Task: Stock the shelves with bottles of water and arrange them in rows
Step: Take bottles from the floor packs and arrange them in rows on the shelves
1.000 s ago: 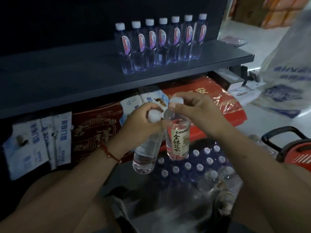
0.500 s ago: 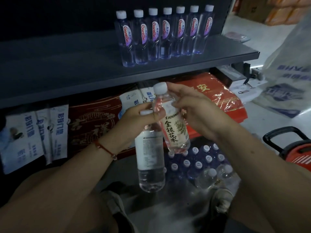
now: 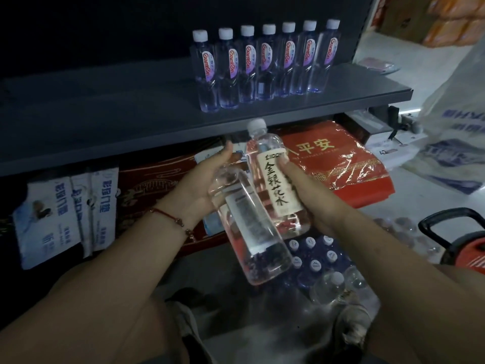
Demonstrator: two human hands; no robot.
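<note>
I hold two clear water bottles just below the dark shelf [image 3: 110, 122]. My left hand [image 3: 207, 179] grips one clear bottle [image 3: 252, 232] near its top, its base tilted toward me and its label turned away. My right hand [image 3: 307, 190] is closed round a second bottle [image 3: 273, 179] with a cream label of black characters, its white cap pointing up at the shelf edge. The two bottles touch side by side. On the shelf's right part stands a row of several white-capped bottles [image 3: 265, 64] with red and purple labels.
A shrink-wrapped pack of capped bottles [image 3: 315, 258] lies on the floor under my hands. Red wrapped packs [image 3: 338, 164] and white packets [image 3: 65, 216] fill the space below the shelf. A red and black cart handle [image 3: 451, 232] and a white plastic sack [image 3: 456, 122] are at the right.
Both hands have risen toward the shelf with the bottles. My grips shifted from the caps down to the bottles' bodies, and the left bottle has tipped its base toward me.
</note>
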